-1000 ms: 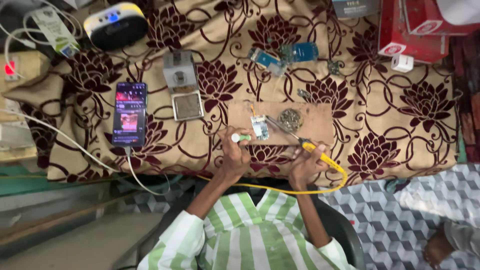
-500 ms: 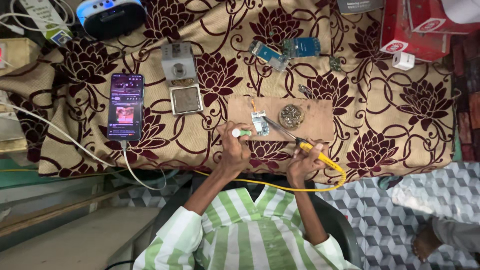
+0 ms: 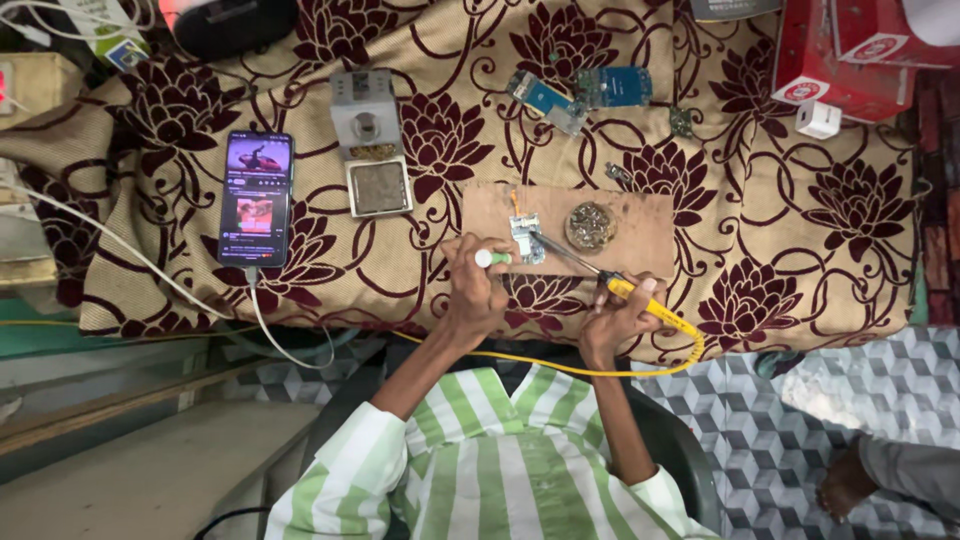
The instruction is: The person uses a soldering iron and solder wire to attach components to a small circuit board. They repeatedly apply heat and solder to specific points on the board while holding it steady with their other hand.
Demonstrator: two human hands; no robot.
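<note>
The head camera looks down at a table covered by a tan cloth with dark red flowers point(image 3: 780, 230). The left hand point(image 3: 470, 290) is curled shut around a small green and white tube point(image 3: 492, 258), and the tube's tip pokes out toward a little circuit board point(image 3: 525, 238). The right hand point(image 3: 615, 320) is closed around the yellow handle of a soldering iron point(image 3: 610, 285). The iron's thin metal tip reaches up and left to the little circuit board and seems to touch it. That board lies on a flat brown wooden board point(image 3: 650, 240), near its left side. A round tin of shiny metal wool point(image 3: 590, 226) sits just beside it on the same wood. A yellow cord point(image 3: 560, 368) runs from the iron under both arms. Well to the left, a black phone with a lit screen point(image 3: 257, 198) lies on the cloth with a white cable point(image 3: 150, 275) plugged in. Two blue circuit boards point(image 3: 580, 92) lie further up the table.
</note>
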